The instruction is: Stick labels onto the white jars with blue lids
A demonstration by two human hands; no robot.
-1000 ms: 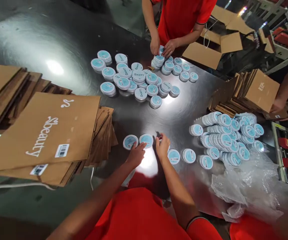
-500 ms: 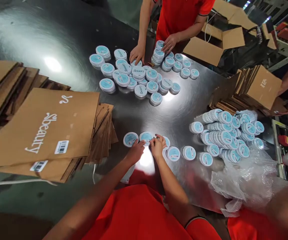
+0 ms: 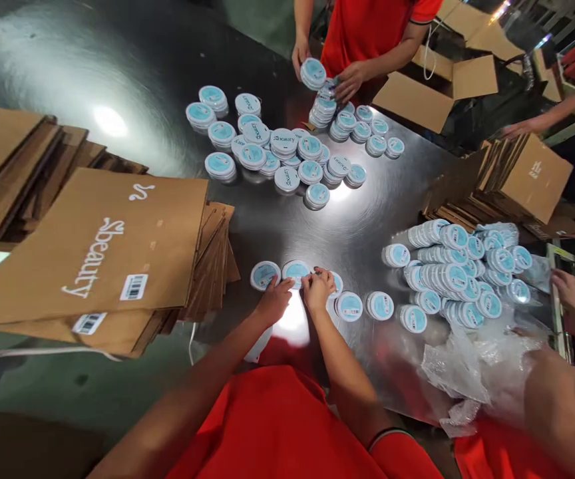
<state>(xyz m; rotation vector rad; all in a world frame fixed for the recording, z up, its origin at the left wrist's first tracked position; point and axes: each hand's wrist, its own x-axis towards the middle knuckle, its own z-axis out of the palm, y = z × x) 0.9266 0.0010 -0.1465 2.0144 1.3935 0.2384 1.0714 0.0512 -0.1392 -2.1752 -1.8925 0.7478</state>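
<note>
On the steel table (image 3: 367, 226) in front of me lies a round tin with a pale blue label (image 3: 296, 271). My left hand (image 3: 273, 301) and my right hand (image 3: 316, 290) both have their fingers on its rim. Another tin (image 3: 265, 275) lies just left of it, and a third (image 3: 335, 284) sits partly hidden behind my right hand. Further tins (image 3: 350, 307) stand to the right. A large group of tin stacks (image 3: 287, 179) fills the table's far side, and a pile of tins on edge (image 3: 447, 279) lies to my right.
Flat printed cardboard sheets (image 3: 92, 259) are stacked at left. A co-worker's hands at the far side lift tins (image 3: 313, 73). An open carton (image 3: 414, 100), folded cartons (image 3: 534, 176) and a clear plastic bag (image 3: 467, 366) lie to the right, where other people's hands (image 3: 567, 289) reach in.
My right hand has moved left onto the tin's rim, closer to my left hand. The far co-worker has lifted a small stack of tins. Another person's hand has come in at the right.
</note>
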